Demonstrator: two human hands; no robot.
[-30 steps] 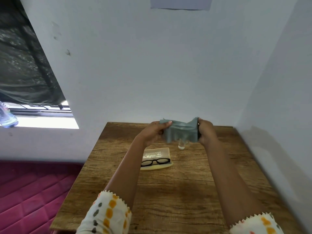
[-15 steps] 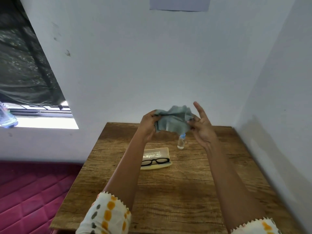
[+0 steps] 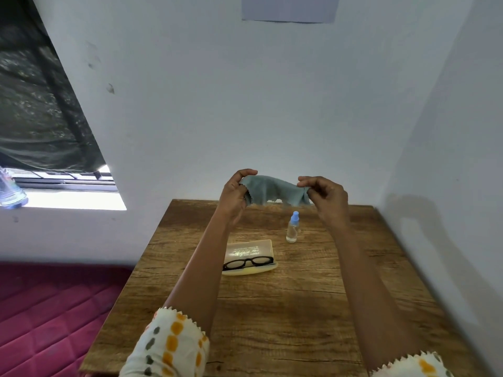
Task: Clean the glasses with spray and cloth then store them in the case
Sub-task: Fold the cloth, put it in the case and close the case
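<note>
While the white sleeves (image 3: 168,346) with orange and grey spots sat nearest the camera, both bare forearms reached forward over the wooden table (image 3: 285,322). Past mid-table, just right of the left forearm, the black-framed glasses (image 3: 247,263) lay across the near half of an open pale-yellow glasses case (image 3: 250,250), whose printed lid lay flat behind them. Just beyond and to the right, apart from the case, a small clear spray bottle (image 3: 292,227) with a blue cap stood upright. Farther on, above the table's far edge, the left hand (image 3: 233,194) and right hand (image 3: 326,197) held a grey-green cleaning cloth (image 3: 272,190) stretched between them in the air, its zigzag lower edge sagging in the middle. On each hand the fingers (image 3: 246,174) were curled and pinching one end of the cloth. Behind stood a pale wall, with a bright window (image 3: 68,183) to the left above a quilted magenta mattress (image 3: 49,308).
</note>
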